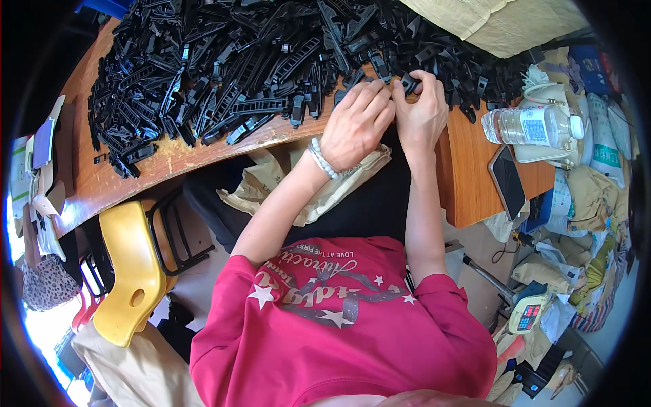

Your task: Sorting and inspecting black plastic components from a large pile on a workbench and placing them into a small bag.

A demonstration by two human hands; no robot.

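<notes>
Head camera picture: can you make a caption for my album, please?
Left hand and right hand close together at a heap of black parts on a wooden table.

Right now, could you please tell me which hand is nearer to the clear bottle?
Right. The right hand is left of the clear bottle; the left hand is farther left, on the right hand's far side.

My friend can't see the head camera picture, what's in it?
A person's left hand and right hand work close together by a big pile of black parts on a wooden table; a bottle and phone lie to the right.
</notes>
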